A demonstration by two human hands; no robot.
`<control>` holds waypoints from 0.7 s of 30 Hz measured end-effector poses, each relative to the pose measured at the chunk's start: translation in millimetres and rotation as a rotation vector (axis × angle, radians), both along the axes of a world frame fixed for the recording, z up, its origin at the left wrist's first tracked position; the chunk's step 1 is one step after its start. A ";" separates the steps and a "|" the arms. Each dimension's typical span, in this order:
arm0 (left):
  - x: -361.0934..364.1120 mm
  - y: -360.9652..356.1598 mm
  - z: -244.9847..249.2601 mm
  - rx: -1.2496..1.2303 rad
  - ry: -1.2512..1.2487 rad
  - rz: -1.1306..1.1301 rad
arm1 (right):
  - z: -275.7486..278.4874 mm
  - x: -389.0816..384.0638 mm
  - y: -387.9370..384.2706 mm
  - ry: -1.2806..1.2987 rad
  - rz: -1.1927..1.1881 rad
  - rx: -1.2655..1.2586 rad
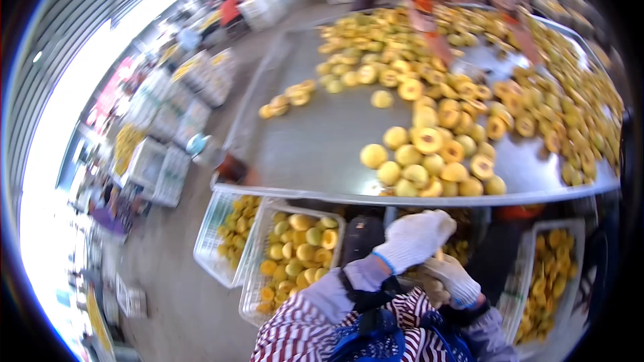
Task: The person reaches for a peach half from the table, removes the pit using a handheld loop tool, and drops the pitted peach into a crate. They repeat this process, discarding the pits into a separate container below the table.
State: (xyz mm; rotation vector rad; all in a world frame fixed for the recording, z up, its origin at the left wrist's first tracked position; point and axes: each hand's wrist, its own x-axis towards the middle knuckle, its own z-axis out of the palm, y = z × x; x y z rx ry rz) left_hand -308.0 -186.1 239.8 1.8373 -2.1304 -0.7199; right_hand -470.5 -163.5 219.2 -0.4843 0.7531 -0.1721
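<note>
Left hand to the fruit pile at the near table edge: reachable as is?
Probably yes. The left hand sits just below the table rim, and the fruit pile lies right at that edge above it. Only the rim is between them; the right hand is lower, out of the way.

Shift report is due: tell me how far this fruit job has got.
Done: cut yellow fruit halves cover much of the metal table. In hand: the gloved left hand and right hand meet below the table's edge; what they hold is blurred. Left: the crates below hold seemingly whole fruit.
</note>
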 end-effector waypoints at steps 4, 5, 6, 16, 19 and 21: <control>-10.2 13.7 -4.3 -0.252 0.079 0.070 | -2.3 -5.6 2.5 -0.087 0.001 -0.044; -9.5 13.5 -2.7 -0.321 0.075 0.036 | -10.1 -7.6 3.7 -0.155 -0.005 -0.035; -9.1 13.2 0.5 -0.282 0.052 0.016 | -9.6 -8.3 4.6 -0.161 -0.010 -0.027; -11.7 11.9 22.3 0.120 0.577 0.367 | -9.4 -4.6 -11.3 -0.089 -0.061 -0.097; -17.4 24.4 5.1 -0.068 0.667 0.383 | -10.6 -4.8 -10.3 -0.081 -0.023 -0.053; -14.0 26.5 -2.7 -0.377 0.420 0.160 | 4.2 -16.2 -8.0 -0.164 -0.004 -0.066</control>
